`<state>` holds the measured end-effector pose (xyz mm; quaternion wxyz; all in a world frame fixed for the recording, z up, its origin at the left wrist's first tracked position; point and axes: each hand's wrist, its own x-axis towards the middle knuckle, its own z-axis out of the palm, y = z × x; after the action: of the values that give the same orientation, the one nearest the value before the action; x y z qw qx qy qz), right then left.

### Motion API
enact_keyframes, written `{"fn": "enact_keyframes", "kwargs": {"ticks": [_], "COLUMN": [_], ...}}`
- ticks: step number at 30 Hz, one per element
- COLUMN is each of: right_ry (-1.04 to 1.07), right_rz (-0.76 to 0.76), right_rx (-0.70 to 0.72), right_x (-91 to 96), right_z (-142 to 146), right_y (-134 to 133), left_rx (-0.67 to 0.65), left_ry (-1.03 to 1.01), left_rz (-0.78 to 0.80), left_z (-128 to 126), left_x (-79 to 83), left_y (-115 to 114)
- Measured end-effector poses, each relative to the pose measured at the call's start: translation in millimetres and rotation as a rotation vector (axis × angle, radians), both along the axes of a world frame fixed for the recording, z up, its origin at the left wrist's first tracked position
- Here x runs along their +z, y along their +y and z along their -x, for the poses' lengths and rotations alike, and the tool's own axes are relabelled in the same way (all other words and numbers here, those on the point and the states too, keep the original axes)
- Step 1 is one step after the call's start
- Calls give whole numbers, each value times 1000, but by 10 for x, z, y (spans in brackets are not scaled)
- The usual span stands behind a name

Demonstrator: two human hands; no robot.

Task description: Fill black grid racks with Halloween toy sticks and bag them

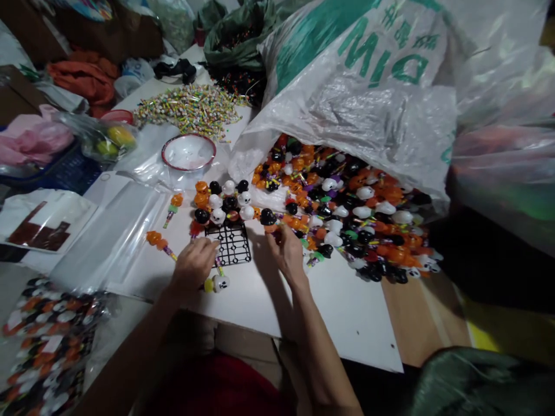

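A black plastic grid rack (234,245) lies on the white table, its far part filled with upright toy sticks that have orange pumpkin, black and white skull heads (217,216). My left hand (195,264) is closed at the rack's left edge, just below a red collar; what its fingers hold is hidden. In my right hand (287,254), right of the rack, the fingertips pinch a black-topped toy stick (267,217) with an orange collar. A white skull-headed stick (221,283) lies near my left hand. Two pumpkin-headed sticks (154,238) lie left of it.
A big white sack (347,121) spills a heap of toy sticks (359,231) on the right. Behind are a red-rimmed enamel bowl (189,167) and a pile of small candy-filled tubes (191,110). Clear plastic bags (104,237) lie left; packed toy sticks (47,346) sit lower left.
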<state>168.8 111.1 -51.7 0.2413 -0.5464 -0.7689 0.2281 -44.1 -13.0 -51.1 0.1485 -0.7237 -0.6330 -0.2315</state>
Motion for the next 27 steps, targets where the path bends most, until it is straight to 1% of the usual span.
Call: {"fn": "enact_keyframes", "kwargs": {"ticks": [2, 3, 4, 6, 8, 11, 14, 17, 20, 22, 24, 27], "right_ry": [215, 294, 354, 446, 513, 532, 409, 161, -56, -140, -198, -262], "right_rz": [22, 58, 98, 135, 96, 14, 16, 49, 60, 93, 159, 249], "right_rx": [44, 68, 83, 86, 77, 109, 120, 92, 51, 22, 17, 39], "right_x": [-117, -185, -253, -363, -422, -441, -432, -391, -305, -244, -200, -174], "right_z": [79, 139, 205, 337, 458, 627, 801, 938, 998, 1004, 1007, 1050], "right_y": [-87, -134, -175, -230, -240, -195, -148, -146, -156, -149, -132, -101], "left_rx": [133, 171, 182, 156, 138, 146, 127, 105, 98, 62, -1, -66], "left_ry": [15, 40, 71, 122, 139, 122, 64, 7, -21, -38, -40, -2], "left_rz": [-102, -126, -126, -85, -33, 29, 63, 83, 93, 98, 97, 109], "left_z": [-99, -134, -156, -156, -112, -38, -7, -2, 7, 18, 36, 72], "left_x": [80, 137, 197, 309, 391, 442, 435, 422, 444, 467, 470, 404], "left_y": [156, 252, 352, 546, 711, 890, 999, 1052, 1049, 1018, 977, 944]}}
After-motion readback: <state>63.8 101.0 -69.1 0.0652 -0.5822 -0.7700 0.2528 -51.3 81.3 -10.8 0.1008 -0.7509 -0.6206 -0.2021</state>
